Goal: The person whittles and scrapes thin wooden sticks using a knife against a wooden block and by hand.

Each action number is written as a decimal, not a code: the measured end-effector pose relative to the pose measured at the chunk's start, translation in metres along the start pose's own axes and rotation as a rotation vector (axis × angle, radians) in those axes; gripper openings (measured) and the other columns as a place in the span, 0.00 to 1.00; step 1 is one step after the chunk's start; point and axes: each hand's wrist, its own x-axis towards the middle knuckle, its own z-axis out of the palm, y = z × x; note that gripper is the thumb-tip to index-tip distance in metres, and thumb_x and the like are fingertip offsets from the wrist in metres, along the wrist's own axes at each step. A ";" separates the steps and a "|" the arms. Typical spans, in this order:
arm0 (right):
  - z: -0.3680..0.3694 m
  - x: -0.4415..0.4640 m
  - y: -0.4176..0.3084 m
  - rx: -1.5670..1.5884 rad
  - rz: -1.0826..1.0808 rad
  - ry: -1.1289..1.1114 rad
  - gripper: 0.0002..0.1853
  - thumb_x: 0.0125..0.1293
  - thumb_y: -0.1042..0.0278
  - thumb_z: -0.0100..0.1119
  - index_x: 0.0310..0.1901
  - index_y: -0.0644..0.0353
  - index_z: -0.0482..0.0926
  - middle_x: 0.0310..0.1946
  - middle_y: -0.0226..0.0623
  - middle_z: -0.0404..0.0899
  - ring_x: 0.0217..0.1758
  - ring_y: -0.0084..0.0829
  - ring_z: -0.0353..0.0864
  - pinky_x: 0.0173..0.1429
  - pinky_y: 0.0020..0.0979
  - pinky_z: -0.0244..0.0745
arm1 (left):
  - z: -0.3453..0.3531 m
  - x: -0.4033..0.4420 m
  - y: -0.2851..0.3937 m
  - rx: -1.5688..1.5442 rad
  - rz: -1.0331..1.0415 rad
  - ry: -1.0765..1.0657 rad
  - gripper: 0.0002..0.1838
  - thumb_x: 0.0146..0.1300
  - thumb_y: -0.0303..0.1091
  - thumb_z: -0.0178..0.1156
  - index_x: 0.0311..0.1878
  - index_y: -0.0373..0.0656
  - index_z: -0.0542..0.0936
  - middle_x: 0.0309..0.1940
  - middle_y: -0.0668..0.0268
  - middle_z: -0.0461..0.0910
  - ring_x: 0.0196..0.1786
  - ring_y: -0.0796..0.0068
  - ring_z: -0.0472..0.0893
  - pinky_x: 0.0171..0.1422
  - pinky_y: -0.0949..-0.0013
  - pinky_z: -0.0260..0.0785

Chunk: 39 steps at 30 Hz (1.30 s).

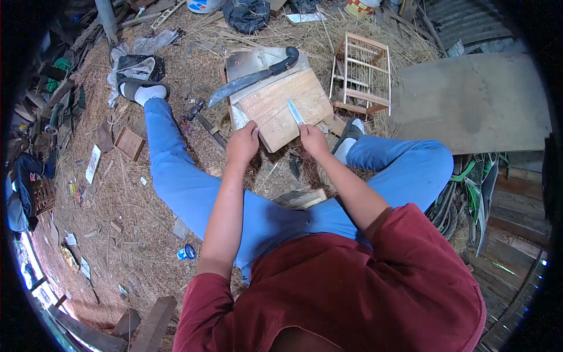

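Observation:
My right hand (314, 141) is closed round the handle of a knife (295, 111). Its bright blade points away from me over a pale wooden board (308, 94). At the board's near left corner, my left hand (243, 142) is closed, fingertips pressed together. A faint thin line runs from those fingers across the board, but I cannot tell whether it is a strip they hold. Behind the board, a machete (252, 76) with a black handle lies across a worn, light-coloured surface (239, 61).
A small slatted wooden cage (366, 73) stands right of the board. A hammer (208, 126) lies to the left on straw-covered ground, with a shallow wooden box (128, 144) farther left. A large flat panel (472, 100) is at right. A blue lid-like object (186, 252) lies near my leg.

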 end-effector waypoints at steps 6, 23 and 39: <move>0.012 -0.018 -0.021 -0.062 -0.152 -0.124 0.24 0.78 0.47 0.47 0.40 0.59 0.84 0.38 0.55 0.84 0.45 0.60 0.83 0.53 0.54 0.77 | 0.002 -0.001 0.000 -0.015 -0.021 0.000 0.11 0.73 0.42 0.55 0.47 0.47 0.80 0.37 0.45 0.84 0.43 0.38 0.83 0.46 0.41 0.74; 0.011 0.000 -0.014 -0.008 -0.039 -0.034 0.26 0.78 0.46 0.46 0.40 0.62 0.85 0.38 0.57 0.84 0.43 0.60 0.84 0.49 0.56 0.78 | -0.003 0.000 0.002 -0.049 -0.030 -0.032 0.12 0.73 0.42 0.55 0.48 0.46 0.80 0.40 0.43 0.83 0.45 0.36 0.82 0.49 0.41 0.73; 0.014 -0.007 -0.017 0.041 -0.051 -0.012 0.25 0.78 0.49 0.48 0.35 0.64 0.84 0.34 0.58 0.83 0.39 0.61 0.82 0.47 0.54 0.76 | -0.003 -0.001 0.005 -0.036 -0.062 -0.031 0.12 0.72 0.42 0.56 0.49 0.46 0.81 0.41 0.44 0.83 0.46 0.37 0.82 0.49 0.43 0.74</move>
